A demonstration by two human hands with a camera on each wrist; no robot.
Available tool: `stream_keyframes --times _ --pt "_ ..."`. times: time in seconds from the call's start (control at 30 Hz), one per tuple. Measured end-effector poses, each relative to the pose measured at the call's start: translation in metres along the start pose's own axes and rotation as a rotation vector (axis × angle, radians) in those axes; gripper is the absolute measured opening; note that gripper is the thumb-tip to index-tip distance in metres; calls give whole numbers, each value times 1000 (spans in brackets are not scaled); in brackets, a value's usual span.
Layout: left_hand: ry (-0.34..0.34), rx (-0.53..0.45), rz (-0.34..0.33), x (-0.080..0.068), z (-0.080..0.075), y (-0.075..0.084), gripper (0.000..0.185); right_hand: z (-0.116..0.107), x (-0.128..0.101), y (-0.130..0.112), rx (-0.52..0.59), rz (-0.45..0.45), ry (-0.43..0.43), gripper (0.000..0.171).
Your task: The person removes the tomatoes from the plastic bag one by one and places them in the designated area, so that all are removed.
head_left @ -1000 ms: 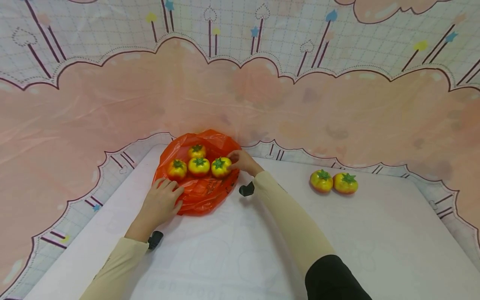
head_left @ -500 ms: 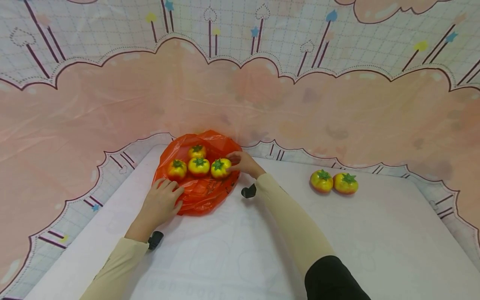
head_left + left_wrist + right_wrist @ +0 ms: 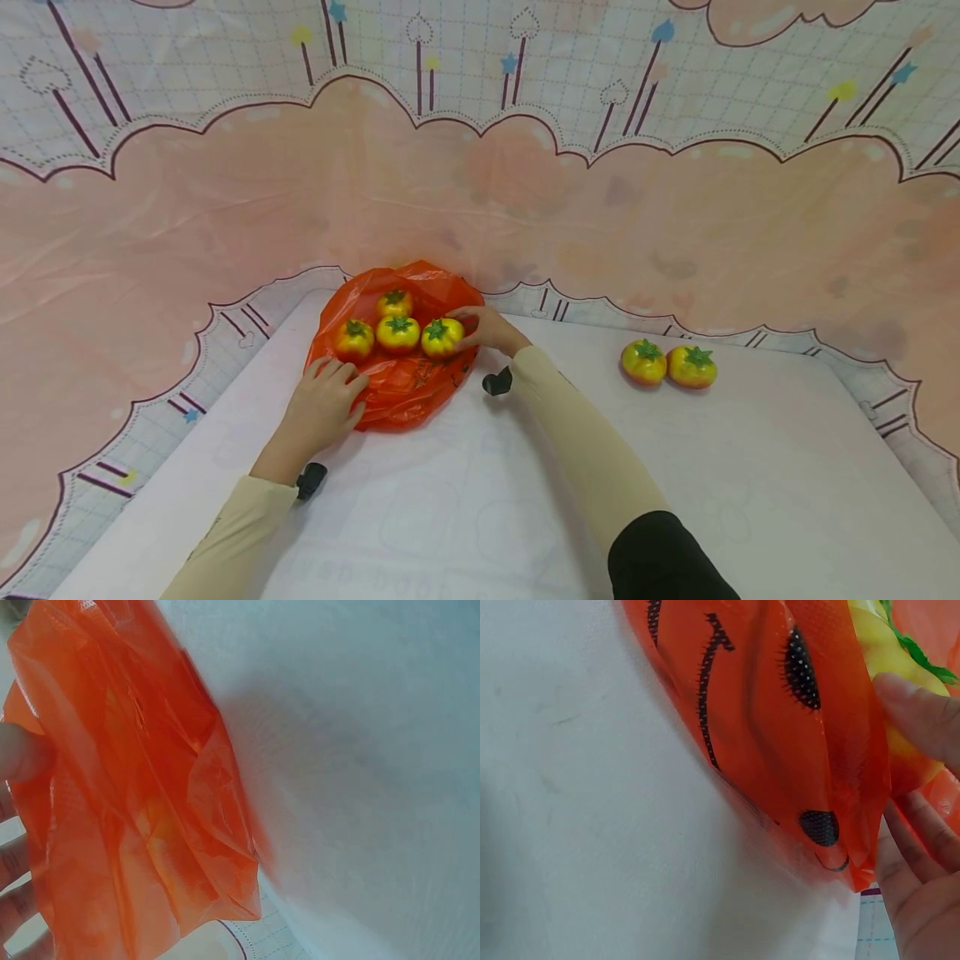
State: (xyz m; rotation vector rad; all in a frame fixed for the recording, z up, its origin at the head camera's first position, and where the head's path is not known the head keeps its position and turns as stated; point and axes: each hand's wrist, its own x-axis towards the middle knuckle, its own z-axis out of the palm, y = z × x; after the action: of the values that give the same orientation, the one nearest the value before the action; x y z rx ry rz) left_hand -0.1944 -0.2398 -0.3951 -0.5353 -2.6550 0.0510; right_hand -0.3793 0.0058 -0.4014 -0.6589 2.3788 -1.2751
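HEAD: left hand grips the near-left edge of a crinkled red-orange plastic bag; right hand holds a glossy round yellow-red fruit, green-leaf-topped, inside the bag beside three similar fruits; two more fruits on white surface | LEFT WRIST: thumb against bag | RIGHT WRIST: thumb and fingers around fruit

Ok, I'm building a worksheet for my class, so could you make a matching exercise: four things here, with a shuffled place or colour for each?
1. Plastic bag
2. Left hand
3. Right hand
4. Two loose fruits

A. Side by side on the white table
B. Thumb on the bag's rightmost fruit
C. Red-orange, black print
D. At the bag's near-left edge

Pairs: 1-C, 2-D, 3-B, 4-A
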Motion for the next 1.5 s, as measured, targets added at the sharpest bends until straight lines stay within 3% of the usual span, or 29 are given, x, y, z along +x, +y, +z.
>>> stream_keyframes --times 0.2,0.47,1.13,1.5 --pt "12 0 9 0 1 0 33 1 0 -1 5 34 -30 58" --pt "16 -3 10 -1 2 -1 32 1 -1 -1 17 2 -56 58" --pt "27 -12 8 -2 3 0 33 2 -5 -3 -8 9 -58 58" --pt "12 0 6 -2 2 0 32 3 -6 -4 87 31 -74 57"
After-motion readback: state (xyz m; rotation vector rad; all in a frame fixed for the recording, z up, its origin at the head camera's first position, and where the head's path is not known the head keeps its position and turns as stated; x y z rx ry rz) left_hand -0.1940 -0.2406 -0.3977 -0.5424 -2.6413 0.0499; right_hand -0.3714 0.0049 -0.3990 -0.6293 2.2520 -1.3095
